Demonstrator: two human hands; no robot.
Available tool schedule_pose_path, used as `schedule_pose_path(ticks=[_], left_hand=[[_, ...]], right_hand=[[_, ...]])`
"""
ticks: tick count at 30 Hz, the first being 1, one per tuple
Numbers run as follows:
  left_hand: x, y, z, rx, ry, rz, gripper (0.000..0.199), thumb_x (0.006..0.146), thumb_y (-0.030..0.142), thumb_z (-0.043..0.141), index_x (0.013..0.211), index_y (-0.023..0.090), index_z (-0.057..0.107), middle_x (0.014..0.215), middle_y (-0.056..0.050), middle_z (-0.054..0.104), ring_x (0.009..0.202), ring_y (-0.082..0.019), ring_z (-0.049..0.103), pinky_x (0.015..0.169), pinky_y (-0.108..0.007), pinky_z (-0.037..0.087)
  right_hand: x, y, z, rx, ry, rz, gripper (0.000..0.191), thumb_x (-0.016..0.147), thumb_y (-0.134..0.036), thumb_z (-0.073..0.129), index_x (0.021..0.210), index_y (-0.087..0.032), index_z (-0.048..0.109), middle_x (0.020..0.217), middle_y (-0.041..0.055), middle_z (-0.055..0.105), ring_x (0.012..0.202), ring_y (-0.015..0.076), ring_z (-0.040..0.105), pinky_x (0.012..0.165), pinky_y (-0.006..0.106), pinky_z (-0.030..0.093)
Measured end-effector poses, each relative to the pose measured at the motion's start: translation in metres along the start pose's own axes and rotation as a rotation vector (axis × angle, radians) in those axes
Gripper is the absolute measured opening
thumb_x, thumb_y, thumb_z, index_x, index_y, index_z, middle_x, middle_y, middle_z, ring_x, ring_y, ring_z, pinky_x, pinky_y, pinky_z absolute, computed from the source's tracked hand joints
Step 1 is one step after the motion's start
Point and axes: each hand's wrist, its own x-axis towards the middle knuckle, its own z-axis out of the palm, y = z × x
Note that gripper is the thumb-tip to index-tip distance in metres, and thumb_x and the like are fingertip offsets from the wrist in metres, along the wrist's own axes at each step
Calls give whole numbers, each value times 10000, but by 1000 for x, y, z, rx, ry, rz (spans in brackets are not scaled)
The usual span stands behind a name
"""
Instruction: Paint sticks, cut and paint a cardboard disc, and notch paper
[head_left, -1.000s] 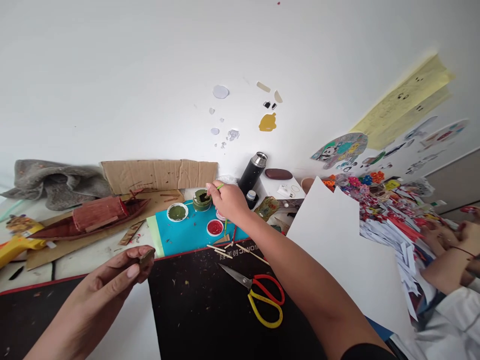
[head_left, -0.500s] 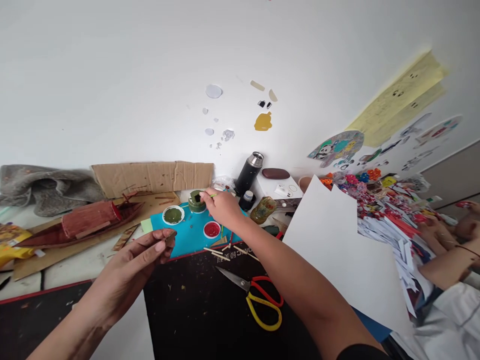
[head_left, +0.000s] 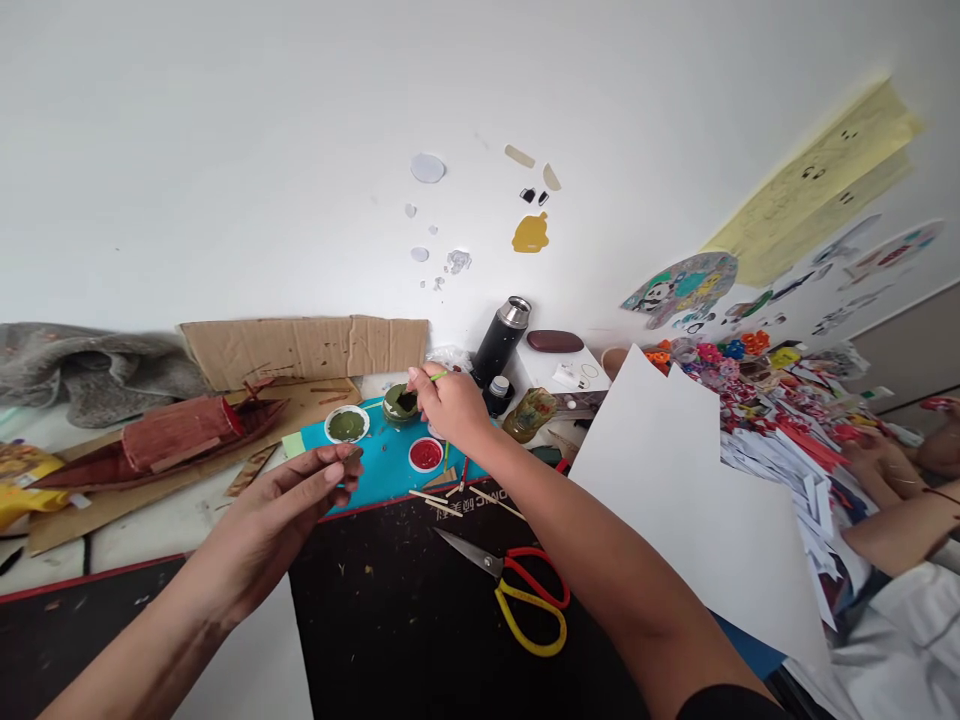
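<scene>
My left hand [head_left: 300, 500] is closed, pinching a small brownish piece [head_left: 351, 459] between thumb and fingers; its full shape is hidden. Closed as well, my right hand [head_left: 454, 405] grips a thin paintbrush [head_left: 438, 376] with a light green handle. The brush's dark tip reaches into the mouth of a jar of dark green paint [head_left: 397, 412]. Left of this jar is a white lid with green paint [head_left: 347, 425]. A small tub of red paint [head_left: 426, 455] sits below my right hand on a blue sheet [head_left: 375, 487].
Scissors [head_left: 510, 585] and thin sticks [head_left: 439, 503] lie on the black mat. A red model boat [head_left: 176, 440] stands left. Behind are a flask [head_left: 504, 340] and a murky jar [head_left: 531, 415]. White card [head_left: 675, 530] lies right, beside another person's arm [head_left: 892, 535].
The view has shifted slightly. My left hand, with the small piece, has moved a little right and up. The brush stays at the green jar, which now looks more tilted.
</scene>
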Motion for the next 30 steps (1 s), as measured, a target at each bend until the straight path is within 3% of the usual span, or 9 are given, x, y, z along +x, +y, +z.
schedule_pose_path(ticks=[2,5,8,12,17,23,30], left_hand=[[12,-4,9,-33,-36,-29,453,678,388,1033,1028,149,871,1119,-155,846,1015,-266,765,821,-296,632],[33,-9,30,-148,-63,-141,143,938,245,802,999,120,832,1200,-223,842,1127,-301,805,1010,-377,649],[50,-14,48,-235,-75,-221,186,1053,205,638,1080,96,787,1260,-262,820,1173,-306,813,1065,-404,646],[63,-17,60,-310,-36,-223,182,1081,196,589,1058,103,744,1219,-275,820,1156,-313,824,1092,-429,642],[67,-18,60,-324,-18,-190,187,1090,217,583,1077,130,747,1208,-235,831,1146,-282,829,1062,-384,650],[69,-19,54,-323,9,-184,167,1073,221,615,985,150,738,1199,-228,836,1121,-279,832,1028,-379,660],[75,-18,52,-337,50,-189,171,1081,249,615,1077,144,751,1222,-227,833,1140,-270,823,1037,-370,652]], right_hand=[[-1,-1,1,12,7,0,378,1212,-383,445,1032,-224,736,731,-5,751,672,184,731,729,280,472],[-1,-1,1,34,10,4,356,1205,-366,483,995,-222,732,695,-26,730,627,166,720,724,269,471],[-3,0,0,61,39,22,401,1219,-387,437,990,-219,720,643,-45,695,600,155,716,719,259,479],[-9,1,-4,94,60,33,386,1203,-380,475,937,-222,706,593,-57,659,591,154,710,718,256,494],[-16,5,-5,147,82,37,403,1197,-418,458,932,-231,697,594,-54,650,565,149,704,669,249,512],[-17,14,1,467,170,78,488,1130,-637,500,892,-242,661,558,-60,611,466,138,641,531,232,497],[-18,20,-2,737,235,156,582,1043,-787,530,882,-237,629,513,-76,568,400,133,618,394,203,449]])
